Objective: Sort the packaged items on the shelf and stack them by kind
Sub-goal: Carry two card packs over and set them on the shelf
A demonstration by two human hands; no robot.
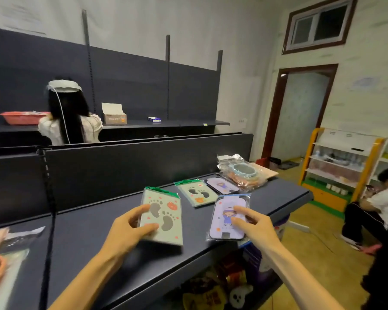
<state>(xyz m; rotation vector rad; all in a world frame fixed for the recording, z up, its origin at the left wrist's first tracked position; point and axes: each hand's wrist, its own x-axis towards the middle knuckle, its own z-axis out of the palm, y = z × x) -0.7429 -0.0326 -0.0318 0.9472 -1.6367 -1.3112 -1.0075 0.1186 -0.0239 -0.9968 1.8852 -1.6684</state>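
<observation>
Far-left packets [0,249]: at nine o'clock, crinkled clear wrap over something pale and orange; blurred, kind unclear.
Shelf [81,238]: dark, matt, flat metal deck with an upright back panel; everything being sorted lies on it.
Left hand [127,231]: at six-to-seven o'clock, fingers curled, thumb on the face and fingers under the left edge of the green footprint packet [164,217]; it looks lifted at the near end, likely so it can be carried to its match.
Green footprint packet: flat, stiff rectangle, pale green with grey footprints and red marks, glossy sleeve, green header.
Second green packet [196,193]: at twelve o'clock, flat on the shelf, same print; I judge it the start of that kind's pile.
Purple figure packet [230,218]: at five o'clock, near the front edge, rounded lilac card with a cartoon figure, in a shiny wrinkled sleeve.
Right hand [254,223]: fingers spread and lightly bent, tips pressing the purple packet's face and right edge; a partial grip, probably readying to lift it.
Second purple packet [222,185]: at one o'clock, just beside the green one, flat.
Bagged rings [242,173]: at two o'clock, round blue and orange pieces heaped in crumpled clear bags, already grouped.
</observation>
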